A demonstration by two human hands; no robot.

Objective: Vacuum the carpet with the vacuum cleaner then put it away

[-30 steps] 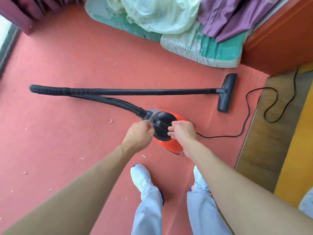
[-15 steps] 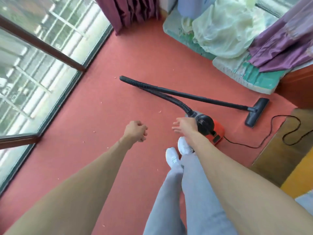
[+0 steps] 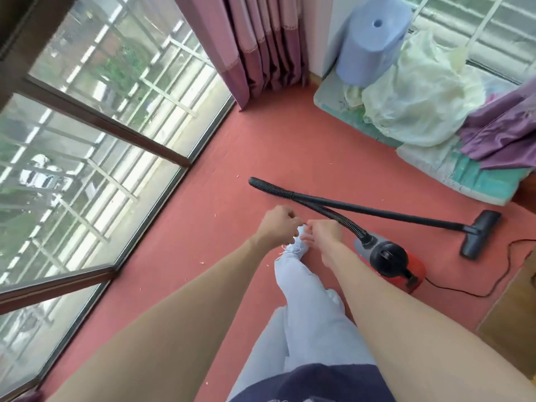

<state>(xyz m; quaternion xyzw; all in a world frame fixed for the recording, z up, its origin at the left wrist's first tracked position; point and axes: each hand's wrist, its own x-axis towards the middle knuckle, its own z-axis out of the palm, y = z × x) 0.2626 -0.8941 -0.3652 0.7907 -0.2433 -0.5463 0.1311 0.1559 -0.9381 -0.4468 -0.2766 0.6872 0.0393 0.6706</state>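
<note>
Window [image 3: 87, 134]: far to the left of your left hand, tall glass panes in dark frames run along the edge of the carpet, with white bars outside.
Curtain [image 3: 255, 44]: purple, hanging beyond both your hands, up where the window meets the wall.
Carpet [image 3: 220, 158]: red, under everything; small pale scraps lie scattered on it to the left of and below your left hand.
Left hand [image 3: 277, 226]: held out in front of you with its fingers curled in; you grip nothing that can be seen, and it touches no part of the vacuum.
Shoe [image 3: 298, 245]: white, showing in the gap between your two hands, just below them.
Right hand [image 3: 323, 233]: just beside your left hand, fingertips nearly meeting it, fingers loosely bent. Whether it pinches anything cannot be told.
Hose [image 3: 319, 210]: black and ribbed, passing just beyond your right hand; whether it touches that hand cannot be told. Its far bend lies up past both hands.
Vacuum cleaner [image 3: 388, 259]: the red and black body sits on the carpet to the right of your right hand, close beside your right forearm, not held.
Wand [image 3: 377, 211]: a black tube lying on the carpet, running away to the right of your right hand.
Floor head [image 3: 478, 237]: black, at the wand's end, well apart from your right hand.
Cord [image 3: 499, 274]: thin and black, trailing from the body off to the right.
Bedding [image 3: 435, 111]: pale cloth, purple fabric and a blue roll piled beyond and right of your right hand.
</note>
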